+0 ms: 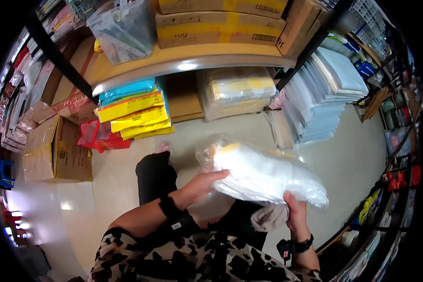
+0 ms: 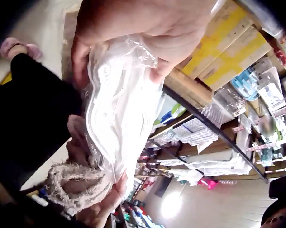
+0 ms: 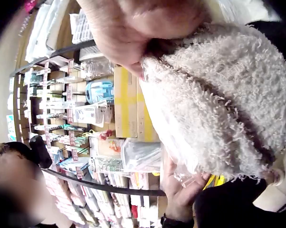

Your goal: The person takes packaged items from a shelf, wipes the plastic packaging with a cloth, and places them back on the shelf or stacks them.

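Note:
A clear plastic bag packed with folded white goods [image 1: 263,171] is held up between both hands in front of the body. My left hand [image 1: 197,187] grips its left end; in the left wrist view, thumb and fingers lie on either side of the crinkled plastic. At the right end, my right hand [image 1: 296,211] has its thumb on the package's near side. A fluffy beige cloth [image 3: 224,95] is bunched in that same hand and hangs below the package, covering most of the right fingers in the right wrist view.
Yellow and blue packets [image 1: 136,113] are stacked under the shelf [image 1: 192,58], with a wrapped bundle [image 1: 242,91] beside them. White plastic-wrapped sheets [image 1: 315,103] form a tall pile to the right. A cardboard box [image 1: 56,150] and red bag [image 1: 103,136] stand left on the floor.

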Demonstrator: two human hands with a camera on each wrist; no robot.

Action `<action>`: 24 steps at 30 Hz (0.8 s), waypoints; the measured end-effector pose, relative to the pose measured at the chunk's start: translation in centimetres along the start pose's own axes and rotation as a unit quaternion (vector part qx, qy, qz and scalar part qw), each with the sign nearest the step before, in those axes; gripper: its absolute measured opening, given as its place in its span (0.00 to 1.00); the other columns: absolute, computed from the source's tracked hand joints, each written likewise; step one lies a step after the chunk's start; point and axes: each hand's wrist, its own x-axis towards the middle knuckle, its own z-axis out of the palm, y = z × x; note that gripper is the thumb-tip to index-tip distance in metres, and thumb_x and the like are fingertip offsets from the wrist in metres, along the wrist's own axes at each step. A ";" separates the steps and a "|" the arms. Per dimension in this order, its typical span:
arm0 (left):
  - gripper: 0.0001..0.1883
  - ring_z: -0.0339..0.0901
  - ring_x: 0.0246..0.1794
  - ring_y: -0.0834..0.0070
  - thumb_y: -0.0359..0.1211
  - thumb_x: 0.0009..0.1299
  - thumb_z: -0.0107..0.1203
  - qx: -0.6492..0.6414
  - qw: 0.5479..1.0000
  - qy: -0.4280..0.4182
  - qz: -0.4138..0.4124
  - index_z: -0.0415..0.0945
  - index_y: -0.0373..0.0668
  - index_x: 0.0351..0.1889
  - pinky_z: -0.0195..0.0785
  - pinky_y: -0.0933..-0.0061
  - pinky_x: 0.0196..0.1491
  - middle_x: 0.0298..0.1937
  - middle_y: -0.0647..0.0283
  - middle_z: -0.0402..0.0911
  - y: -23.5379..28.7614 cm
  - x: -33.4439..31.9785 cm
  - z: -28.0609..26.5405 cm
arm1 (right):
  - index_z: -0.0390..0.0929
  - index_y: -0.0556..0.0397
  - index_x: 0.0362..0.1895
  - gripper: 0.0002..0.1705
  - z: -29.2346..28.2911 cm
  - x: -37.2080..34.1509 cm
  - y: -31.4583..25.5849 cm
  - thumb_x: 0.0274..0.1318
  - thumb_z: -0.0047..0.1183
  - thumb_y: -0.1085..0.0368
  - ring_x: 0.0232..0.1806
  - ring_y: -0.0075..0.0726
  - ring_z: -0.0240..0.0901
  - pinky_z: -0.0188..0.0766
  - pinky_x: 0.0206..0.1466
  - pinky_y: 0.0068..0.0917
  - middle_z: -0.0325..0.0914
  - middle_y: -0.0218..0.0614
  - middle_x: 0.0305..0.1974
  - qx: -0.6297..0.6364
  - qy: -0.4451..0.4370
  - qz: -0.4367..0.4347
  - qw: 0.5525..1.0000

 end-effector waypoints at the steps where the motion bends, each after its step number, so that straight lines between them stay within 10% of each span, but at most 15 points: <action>1: 0.24 0.71 0.57 0.67 0.36 0.71 0.49 -0.017 1.000 -0.008 -0.017 0.60 0.34 0.62 0.64 0.65 0.60 0.58 0.55 0.70 -1.4 -1.0 0.5 | 0.61 0.61 0.60 0.31 -1.2 -2.1 1.0 0.52 0.56 0.66 0.52 0.38 0.69 0.66 0.57 0.34 0.70 0.40 0.53 0.001 0.013 0.023 1.000; 8: 0.26 0.74 0.53 0.64 0.25 0.67 0.50 0.075 0.993 -0.028 -0.082 0.56 0.32 0.63 0.70 0.67 0.56 0.55 0.50 0.71 -12.2 -2.7 -2.2 | 0.69 0.61 0.52 0.23 -8.9 -9.6 5.7 0.55 0.55 0.61 0.46 0.30 0.71 0.68 0.51 0.28 0.74 0.35 0.44 -0.093 0.078 0.113 0.986; 10: 0.26 0.75 0.46 0.71 0.22 0.64 0.53 0.181 0.980 -0.069 -0.040 0.59 0.32 0.61 0.70 0.72 0.50 0.49 0.54 0.75 -11.4 -3.4 -1.1 | 0.70 0.60 0.52 0.22 -12.8 -11.0 4.1 0.54 0.57 0.64 0.48 0.30 0.69 0.66 0.55 0.28 0.73 0.35 0.46 -0.155 -0.090 0.123 0.976; 12: 0.23 0.73 0.45 0.74 0.25 0.63 0.55 0.234 0.968 -0.077 0.049 0.65 0.32 0.56 0.67 0.74 0.49 0.46 0.59 0.76 -11.0 -4.0 -0.2 | 0.71 0.58 0.51 0.21 -11.3 -13.2 -2.0 0.53 0.56 0.66 0.47 0.28 0.69 0.65 0.56 0.26 0.73 0.32 0.45 -0.319 -0.161 0.079 0.931; 16: 0.20 0.72 0.44 0.76 0.30 0.62 0.56 0.371 0.927 -0.055 0.010 0.69 0.32 0.52 0.65 0.75 0.48 0.44 0.62 0.76 -9.7 -5.4 1.9 | 0.68 0.57 0.58 0.25 -6.1 -15.8 -8.4 0.54 0.50 0.67 0.50 0.33 0.70 0.65 0.58 0.30 0.72 0.38 0.53 -0.194 -0.016 -0.143 0.970; 18: 0.21 0.72 0.41 0.77 0.32 0.62 0.56 0.434 0.900 -0.031 -0.044 0.69 0.32 0.51 0.65 0.76 0.46 0.42 0.63 0.76 -10.8 -5.0 1.8 | 0.67 0.50 0.60 0.27 -4.7 -13.0 -6.8 0.53 0.51 0.64 0.56 0.43 0.66 0.58 0.63 0.40 0.70 0.40 0.57 -0.358 -0.092 -0.276 0.887; 20: 0.20 0.72 0.39 0.77 0.32 0.62 0.56 0.434 0.898 -0.073 -0.009 0.69 0.32 0.51 0.66 0.76 0.43 0.41 0.63 0.75 -11.6 -4.9 1.8 | 0.69 0.42 0.60 0.26 -0.5 -9.9 -1.8 0.54 0.51 0.61 0.60 0.51 0.60 0.50 0.66 0.48 0.67 0.38 0.60 -0.613 -0.122 -0.391 0.675; 24: 0.20 0.71 0.35 0.79 0.31 0.61 0.56 0.411 0.909 -0.064 -0.010 0.69 0.32 0.49 0.66 0.77 0.36 0.39 0.64 0.75 -11.1 -5.9 0.4 | 0.74 0.39 0.55 0.21 0.5 -3.8 5.6 0.54 0.49 0.59 0.57 0.55 0.59 0.53 0.62 0.47 0.66 0.37 0.59 -0.628 -0.015 -0.406 0.664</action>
